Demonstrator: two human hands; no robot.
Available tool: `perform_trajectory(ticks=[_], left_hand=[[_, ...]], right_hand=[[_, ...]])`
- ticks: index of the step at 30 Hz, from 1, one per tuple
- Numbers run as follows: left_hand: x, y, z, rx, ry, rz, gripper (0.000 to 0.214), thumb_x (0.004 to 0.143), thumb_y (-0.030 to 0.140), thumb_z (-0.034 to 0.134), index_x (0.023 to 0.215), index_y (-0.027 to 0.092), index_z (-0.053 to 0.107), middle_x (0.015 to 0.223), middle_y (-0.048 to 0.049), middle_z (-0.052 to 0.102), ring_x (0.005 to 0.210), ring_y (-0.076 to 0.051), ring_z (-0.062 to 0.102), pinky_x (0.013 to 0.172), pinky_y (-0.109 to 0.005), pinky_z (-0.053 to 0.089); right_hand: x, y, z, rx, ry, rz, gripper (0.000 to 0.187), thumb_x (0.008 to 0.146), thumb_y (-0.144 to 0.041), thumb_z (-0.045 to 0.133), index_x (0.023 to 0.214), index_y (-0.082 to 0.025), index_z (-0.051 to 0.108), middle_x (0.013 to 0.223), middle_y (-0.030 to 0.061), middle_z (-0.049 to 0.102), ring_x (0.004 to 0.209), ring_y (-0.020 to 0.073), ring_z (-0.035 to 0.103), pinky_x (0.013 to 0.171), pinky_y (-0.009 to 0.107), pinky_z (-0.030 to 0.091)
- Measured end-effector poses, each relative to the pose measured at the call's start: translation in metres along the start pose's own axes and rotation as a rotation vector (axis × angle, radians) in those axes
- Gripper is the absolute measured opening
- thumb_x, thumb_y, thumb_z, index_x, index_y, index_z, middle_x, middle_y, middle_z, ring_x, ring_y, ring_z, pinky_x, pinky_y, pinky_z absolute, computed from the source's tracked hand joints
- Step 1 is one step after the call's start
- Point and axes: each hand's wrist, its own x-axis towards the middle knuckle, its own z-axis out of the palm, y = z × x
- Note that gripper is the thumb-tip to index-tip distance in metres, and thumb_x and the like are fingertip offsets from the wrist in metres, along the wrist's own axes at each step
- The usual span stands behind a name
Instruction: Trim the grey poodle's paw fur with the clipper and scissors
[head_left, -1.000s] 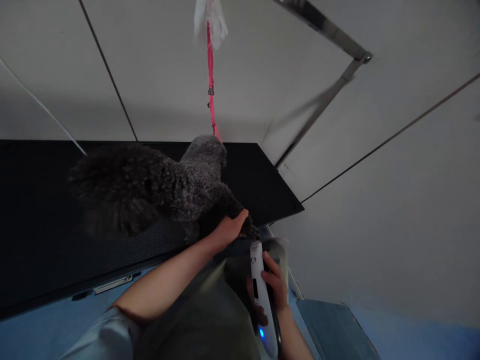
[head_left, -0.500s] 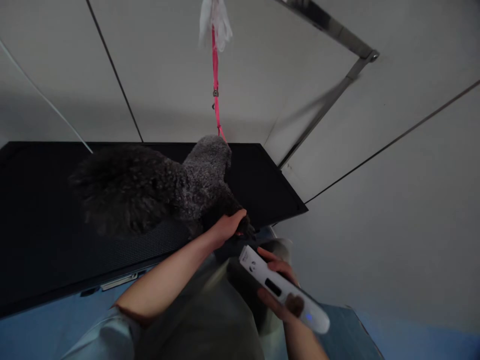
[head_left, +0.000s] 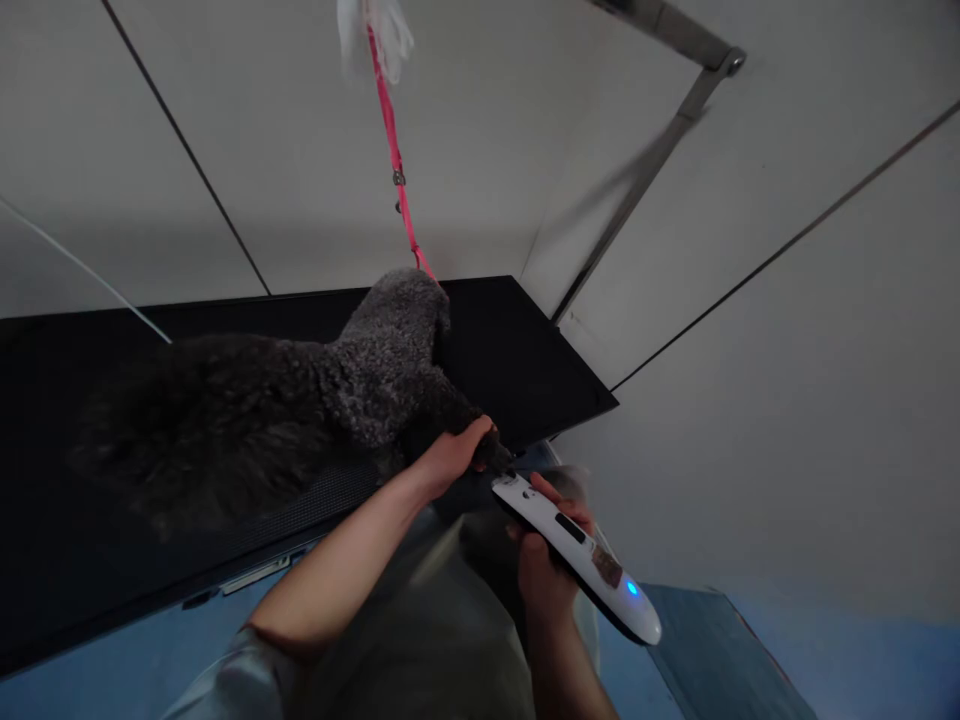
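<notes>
1. The left hand (head_left: 454,460) is closed around the lower part of a dark front or hind leg (head_left: 450,405); which of the two, I cannot tell. The paw (head_left: 496,455) comes out just past its fingers.
2. The right hand (head_left: 551,565) is curled around a white clipper (head_left: 589,565), with the thumb on the near side and other fingers at the far side.
3. The clipper lies slanting across the right hand. Its narrow head points toward the left hand and is at the end of the paw; whether they touch, I cannot tell. A blue light (head_left: 632,589) shines near its other end.
4. The dog (head_left: 390,350), with grey curly coat, is on the black bench (head_left: 517,350), beyond the left hand. Its darker, fluffy part extends to the left of this hand.
5. Above both hands, a pink strap (head_left: 390,125) comes down to the dog, with white material (head_left: 375,40) at its upper part.
6. A metal bar (head_left: 637,195) stands beyond the right hand, near the wall (head_left: 795,400).
7. Below the hands is the person's dark clothing (head_left: 420,630); blue floor (head_left: 885,665) shows to the right.
</notes>
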Motion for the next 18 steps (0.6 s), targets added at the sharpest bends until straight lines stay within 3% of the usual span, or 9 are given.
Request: perform_trajectory(ticks=[7, 13, 18], left_hand=[[0.000, 0.001, 0.003, 0.017, 0.020, -0.011, 0.027, 0.074, 0.040, 0.050, 0.061, 0.017, 0.057, 0.052, 0.0018, 0.051, 0.051, -0.012, 0.046, 0.048, -0.022, 0.037], [-0.002, 0.003, 0.007, 0.002, 0.058, -0.018, 0.024, 0.072, 0.038, 0.051, 0.061, 0.017, 0.057, 0.052, 0.0031, 0.051, 0.051, -0.011, 0.047, 0.050, -0.022, 0.037], [-0.005, 0.007, 0.013, 0.008, 0.109, -0.022, 0.025, 0.072, 0.040, 0.052, 0.064, 0.017, 0.058, 0.056, 0.0028, 0.054, 0.056, -0.012, 0.050, 0.054, -0.022, 0.039]], right_hand=[[0.004, -0.003, 0.006, 0.063, 0.050, -0.025, 0.037, 0.080, -0.040, 0.062, 0.101, -0.027, 0.034, 0.116, 0.0112, 0.057, 0.055, 0.0112, 0.060, 0.047, 0.027, 0.051], [0.001, -0.007, 0.014, -0.039, 0.040, -0.114, 0.037, 0.079, -0.039, 0.063, 0.104, -0.029, 0.037, 0.114, 0.0095, 0.056, 0.063, 0.0144, 0.062, 0.046, 0.027, 0.053], [-0.012, -0.003, 0.024, 0.026, 0.033, -0.139, 0.039, 0.076, -0.035, 0.069, 0.105, -0.032, 0.044, 0.123, 0.0063, 0.047, 0.070, 0.0161, 0.065, 0.057, 0.035, 0.058]])
